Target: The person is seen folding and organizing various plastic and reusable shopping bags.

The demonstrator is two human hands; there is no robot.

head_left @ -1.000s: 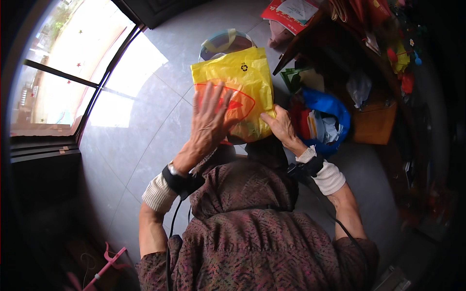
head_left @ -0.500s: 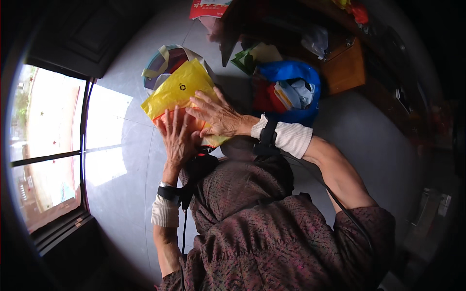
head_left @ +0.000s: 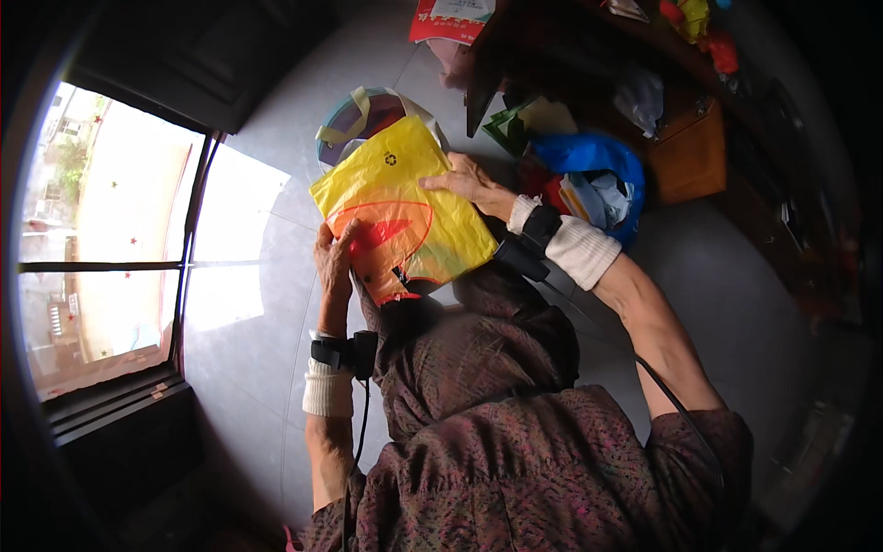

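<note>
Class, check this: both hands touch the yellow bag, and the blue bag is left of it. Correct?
Wrong side: the head view shows the blue bag right of the yellow bag. The left hand and right hand do touch the latter.

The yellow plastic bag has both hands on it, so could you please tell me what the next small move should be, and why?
Probably slide the right hand down the right side of the yellow plastic bag to smooth it, with the left hand steadying the left edge: creases show in the plastic, and the hands are at opposite sides.
</note>
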